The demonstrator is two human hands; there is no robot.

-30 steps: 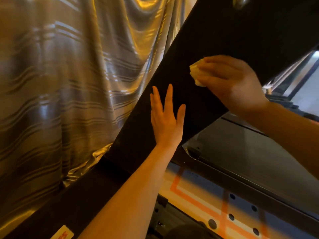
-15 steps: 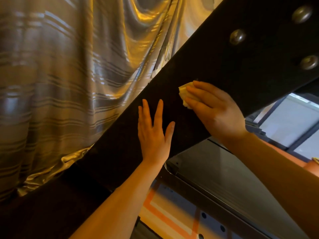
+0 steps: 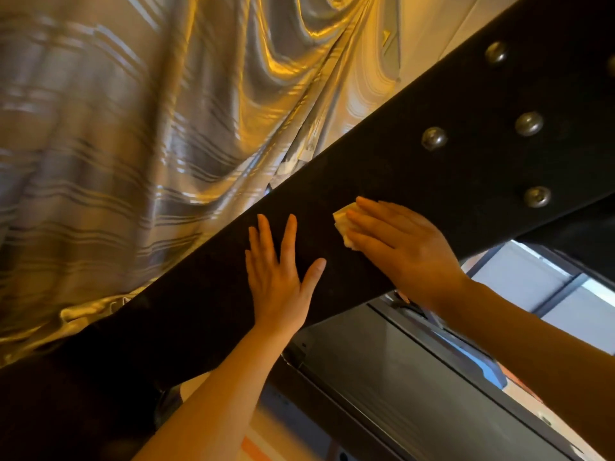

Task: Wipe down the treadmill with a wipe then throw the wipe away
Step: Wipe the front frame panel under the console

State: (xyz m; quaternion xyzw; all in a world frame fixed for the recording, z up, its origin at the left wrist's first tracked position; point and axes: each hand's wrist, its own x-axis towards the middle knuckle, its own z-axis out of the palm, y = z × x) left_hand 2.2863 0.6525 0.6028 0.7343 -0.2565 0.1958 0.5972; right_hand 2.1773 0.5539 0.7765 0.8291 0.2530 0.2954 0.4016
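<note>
While the treadmill's belt deck (image 3: pixel 416 387) lies nearest, below the arms, the left hand (image 3: pixel 279 277) rests flat with straight, spread fingers on the black upright beam (image 3: pixel 382 181), gripping nothing. Just beside it, the right hand (image 3: pixel 402 247) presses a folded yellowish wipe (image 3: pixel 342 224) against that same beam, its fingers laid over the wipe and pinning it to the surface. Wiping looks mid-course; the next stroke likely calls for sliding along the beam toward the round bolts (image 3: pixel 434 138). Behind hangs a striped, shiny curtain (image 3: pixel 133 144).
</note>
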